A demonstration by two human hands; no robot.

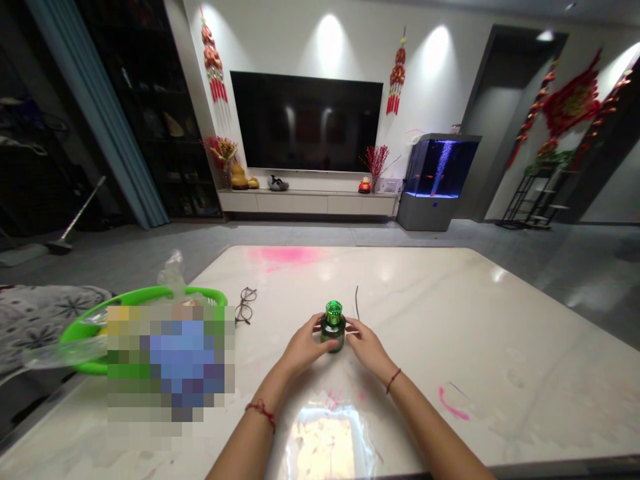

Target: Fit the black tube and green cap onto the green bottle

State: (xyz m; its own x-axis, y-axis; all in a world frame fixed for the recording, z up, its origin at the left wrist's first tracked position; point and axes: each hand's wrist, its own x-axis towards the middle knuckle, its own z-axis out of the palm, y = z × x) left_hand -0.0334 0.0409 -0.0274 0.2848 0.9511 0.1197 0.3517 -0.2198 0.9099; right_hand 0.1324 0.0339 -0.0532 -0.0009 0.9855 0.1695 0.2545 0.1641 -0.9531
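A small dark green glass bottle with a shiny, faceted green cap stands upright on the pale table. My left hand is closed around its left side, the thumb lying across the front. From the right, the curled fingers of my right hand meet the bottle, so it is held between both hands. Just beyond my right hand lies a thin, dark, curved strip. Thin-framed glasses rest farther left. The fingertips behind the bottle are hidden.
At the left, a green basket holds plastic bags; a blurred patch hides part of it. Pink stains mark the marble-look table. Across the floor are a low TV cabinet and a lit aquarium.
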